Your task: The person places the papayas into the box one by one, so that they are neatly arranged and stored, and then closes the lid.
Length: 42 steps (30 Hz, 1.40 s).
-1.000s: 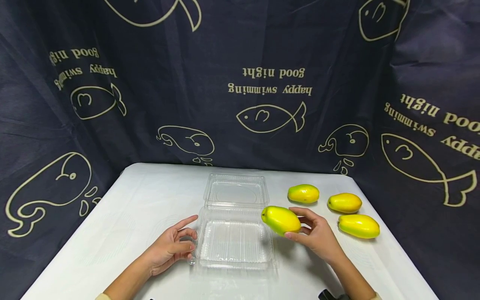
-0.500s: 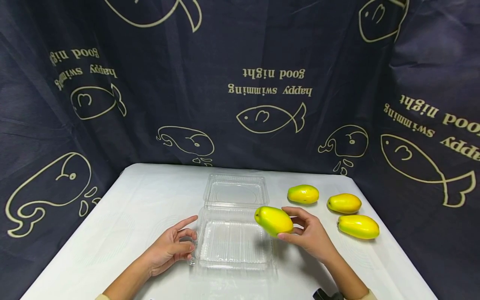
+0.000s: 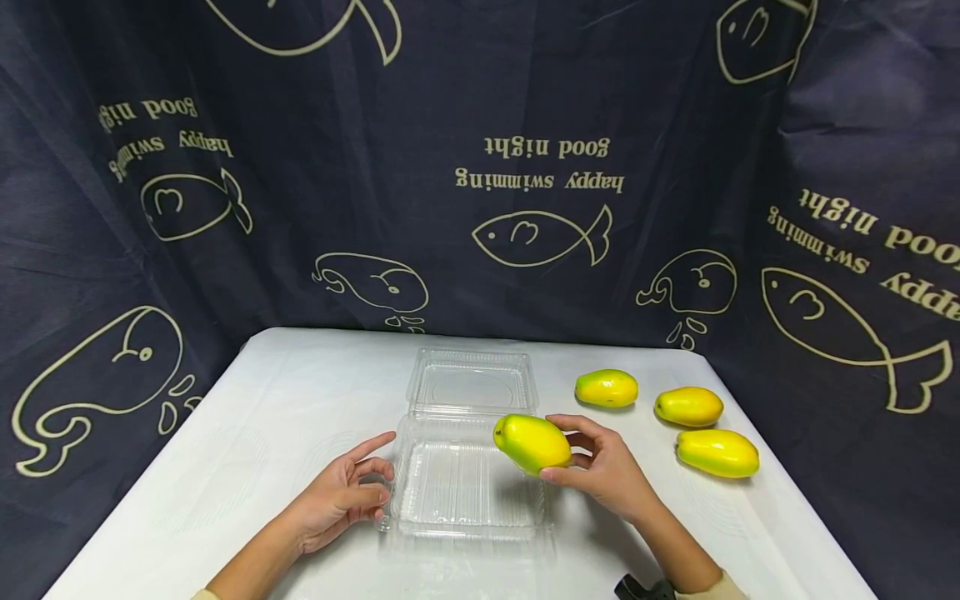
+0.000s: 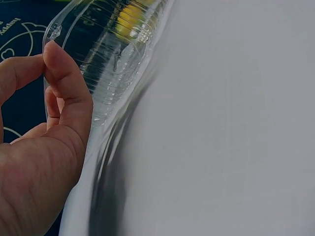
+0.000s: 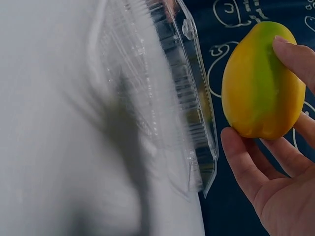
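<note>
A yellow-green papaya (image 3: 532, 443) is held up by my right hand (image 3: 611, 475), thumb on one side and fingers on the other. It hangs above the right part of a clear plastic clamshell container (image 3: 468, 525), whose lid (image 3: 472, 385) lies folded back behind the base. In the right wrist view the papaya (image 5: 263, 83) appears apart from the container's rim (image 5: 202, 98). At the container's left side, my left hand (image 3: 341, 500) pinches the rim, its index finger extended in the head view. The left wrist view shows thumb and finger (image 4: 59, 73) meeting at that clear edge.
Three more papayas lie to the right on the white table (image 3: 247, 433): one at the back (image 3: 607, 388), another (image 3: 690, 406) farther right, and one (image 3: 717, 452) nearer me. A dark curtain (image 3: 540, 100) with fish drawings borders the table.
My right hand has moved left with the papaya, from beside the container's right edge to above its base. The left hand, container and other papayas stay put.
</note>
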### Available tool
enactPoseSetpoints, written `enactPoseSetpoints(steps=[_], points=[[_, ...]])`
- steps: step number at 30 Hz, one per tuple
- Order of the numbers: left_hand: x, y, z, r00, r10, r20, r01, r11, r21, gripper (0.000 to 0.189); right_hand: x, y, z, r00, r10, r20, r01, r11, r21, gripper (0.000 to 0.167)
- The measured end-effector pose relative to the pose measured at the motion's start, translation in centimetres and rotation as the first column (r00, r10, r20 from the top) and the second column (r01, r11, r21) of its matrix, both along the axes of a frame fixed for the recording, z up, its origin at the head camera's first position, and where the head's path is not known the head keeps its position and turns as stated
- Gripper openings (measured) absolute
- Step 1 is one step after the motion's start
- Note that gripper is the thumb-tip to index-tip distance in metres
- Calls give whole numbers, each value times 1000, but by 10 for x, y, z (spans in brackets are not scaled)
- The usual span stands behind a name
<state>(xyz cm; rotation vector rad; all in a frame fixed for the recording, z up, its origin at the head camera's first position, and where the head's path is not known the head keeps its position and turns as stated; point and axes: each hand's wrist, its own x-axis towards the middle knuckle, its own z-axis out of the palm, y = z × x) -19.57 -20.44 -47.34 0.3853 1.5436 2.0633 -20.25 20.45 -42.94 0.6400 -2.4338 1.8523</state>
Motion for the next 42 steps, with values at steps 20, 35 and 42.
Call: enactPoseSetpoints(steps=[20, 35, 42], points=[[0, 1, 0, 1000, 1, 11, -1, 1000, -4, 93, -6, -16, 0, 1000, 29, 4, -29, 999, 22, 65], [-1, 0, -1, 1000, -7, 5, 7, 1000, 0, 93, -10, -27, 3, 998, 53, 16, -54, 998, 29, 65], [-1, 0, 0, 1000, -9, -1, 9, 1000, -6, 93, -10, -34, 5, 995, 72, 65, -72, 997, -4, 65]])
